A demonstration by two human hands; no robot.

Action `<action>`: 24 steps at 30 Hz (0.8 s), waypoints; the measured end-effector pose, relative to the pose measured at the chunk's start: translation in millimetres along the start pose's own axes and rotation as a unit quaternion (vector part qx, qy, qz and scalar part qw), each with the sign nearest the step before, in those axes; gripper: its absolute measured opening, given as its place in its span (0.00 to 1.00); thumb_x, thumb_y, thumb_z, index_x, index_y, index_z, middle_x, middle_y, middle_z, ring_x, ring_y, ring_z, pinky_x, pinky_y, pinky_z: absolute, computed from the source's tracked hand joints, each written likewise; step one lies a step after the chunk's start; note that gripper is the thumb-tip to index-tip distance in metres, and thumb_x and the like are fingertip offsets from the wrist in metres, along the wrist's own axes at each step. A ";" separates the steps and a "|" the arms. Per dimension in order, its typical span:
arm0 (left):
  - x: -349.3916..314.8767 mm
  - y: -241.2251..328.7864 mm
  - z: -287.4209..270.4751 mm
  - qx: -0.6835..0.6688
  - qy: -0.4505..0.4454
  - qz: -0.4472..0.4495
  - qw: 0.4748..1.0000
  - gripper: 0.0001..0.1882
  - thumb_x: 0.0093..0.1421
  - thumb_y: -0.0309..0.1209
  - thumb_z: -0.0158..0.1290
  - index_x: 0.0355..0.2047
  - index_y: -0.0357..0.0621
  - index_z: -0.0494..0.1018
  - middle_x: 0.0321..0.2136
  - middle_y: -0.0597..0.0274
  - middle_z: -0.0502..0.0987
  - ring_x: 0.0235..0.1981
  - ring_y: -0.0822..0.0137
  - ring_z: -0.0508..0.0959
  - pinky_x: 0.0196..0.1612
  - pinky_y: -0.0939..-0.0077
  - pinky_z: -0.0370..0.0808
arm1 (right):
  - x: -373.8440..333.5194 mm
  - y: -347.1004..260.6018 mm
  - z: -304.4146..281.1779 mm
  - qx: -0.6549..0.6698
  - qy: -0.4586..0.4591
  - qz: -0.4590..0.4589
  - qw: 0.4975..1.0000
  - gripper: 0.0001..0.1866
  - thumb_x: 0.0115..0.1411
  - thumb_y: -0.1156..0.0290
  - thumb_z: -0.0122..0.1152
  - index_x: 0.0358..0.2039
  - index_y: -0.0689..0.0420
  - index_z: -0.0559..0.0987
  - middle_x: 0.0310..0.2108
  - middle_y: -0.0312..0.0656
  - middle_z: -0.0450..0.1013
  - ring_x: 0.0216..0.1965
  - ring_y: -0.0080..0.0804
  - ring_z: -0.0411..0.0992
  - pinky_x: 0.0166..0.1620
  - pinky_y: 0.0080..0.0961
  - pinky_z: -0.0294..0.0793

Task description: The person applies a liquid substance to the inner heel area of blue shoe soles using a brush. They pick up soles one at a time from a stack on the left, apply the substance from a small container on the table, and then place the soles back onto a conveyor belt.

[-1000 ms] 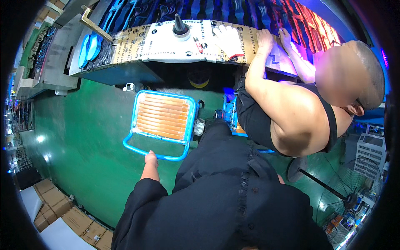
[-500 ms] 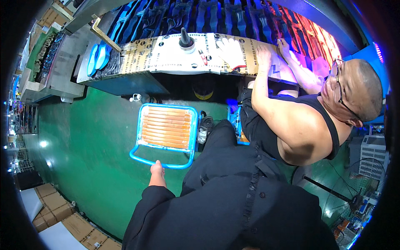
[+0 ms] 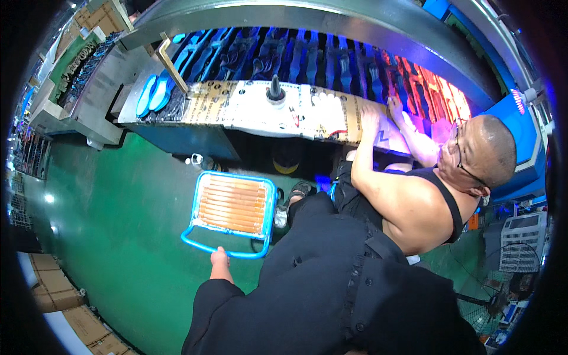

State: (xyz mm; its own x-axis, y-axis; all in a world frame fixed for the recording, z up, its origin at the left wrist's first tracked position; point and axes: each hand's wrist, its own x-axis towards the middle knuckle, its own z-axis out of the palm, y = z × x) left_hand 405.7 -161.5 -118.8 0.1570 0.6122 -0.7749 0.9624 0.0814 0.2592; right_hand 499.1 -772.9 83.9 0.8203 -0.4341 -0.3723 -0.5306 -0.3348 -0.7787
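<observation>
My left hand [image 3: 219, 259] is closed around the near bar of a small chair [image 3: 232, 204]. The chair has a light-blue tubular frame and a seat of brown slats; it is over the green floor, to the left of my legs. My thumb side shows on top of the bar, while most of the fingers are hidden. My right hand is out of the picture. Black cloth covers my left arm and body.
A co-worker [image 3: 414, 195] sits close on my right, hands at the workbench. On the bench [image 3: 213, 97] are blue sole-shaped pieces [image 3: 160, 94], a dark cone-topped container [image 3: 275, 94] and a pale glove [image 3: 322, 109]. Cardboard boxes [image 3: 89, 325] stand lower left.
The whole view has shifted, with the chair and bench now lower in it. My left hand keeps its hold on the chair bar. The co-worker's hands stay at the bench.
</observation>
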 end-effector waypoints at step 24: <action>-82.5 137.0 -94.3 0.502 -0.073 0.235 0.829 0.18 0.58 0.39 0.48 0.37 0.35 0.75 0.21 0.51 0.77 0.19 0.59 0.77 0.22 0.64 0.74 | 76.4 -27.0 -26.0 0.144 0.016 -0.076 0.987 0.06 0.59 0.71 0.55 0.31 0.60 0.76 0.27 0.47 0.72 0.29 0.41 0.70 0.35 0.34 0.70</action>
State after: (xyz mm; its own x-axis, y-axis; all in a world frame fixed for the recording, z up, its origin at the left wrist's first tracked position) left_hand 503.7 -126.7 35.0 0.5220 0.2826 -0.8048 0.4751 -0.8800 -0.0009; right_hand 570.6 -818.8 89.6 0.8761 -0.4249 -0.2279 -0.3160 -0.1491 -0.9370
